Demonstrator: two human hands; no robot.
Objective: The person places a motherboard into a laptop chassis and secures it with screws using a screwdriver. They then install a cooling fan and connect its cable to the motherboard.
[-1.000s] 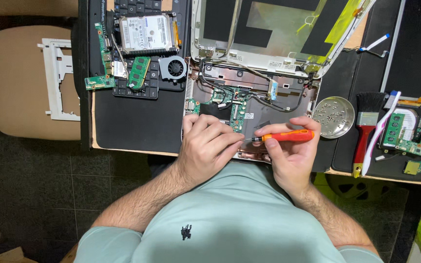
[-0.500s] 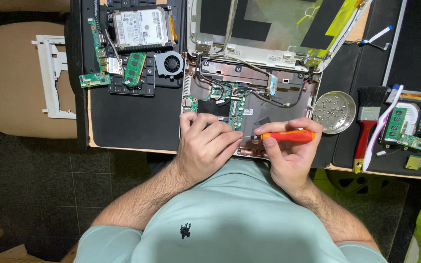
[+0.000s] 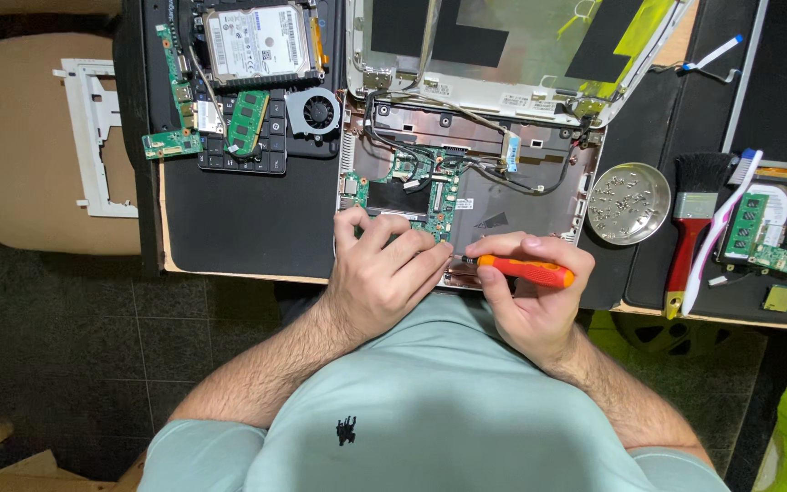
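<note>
Head view: my right hand [image 3: 532,301] grips the orange-handled screwdriver [image 3: 523,271]; my left hand [image 3: 384,278], fingers curled, steadies the opened silver laptop base [image 3: 539,205]. A slipped tip could gouge the green circuit board [image 3: 425,182].

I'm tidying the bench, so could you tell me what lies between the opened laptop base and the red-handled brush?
In the head view, a round metal dish of small screws sits on the black mat between the laptop base and the red-handled brush.

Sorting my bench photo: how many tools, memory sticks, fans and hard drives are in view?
Tools: 3 (screwdriver, brush, toothbrush)
Memory sticks: 2 ()
Fans: 1
Hard drives: 1
Total: 7
</note>
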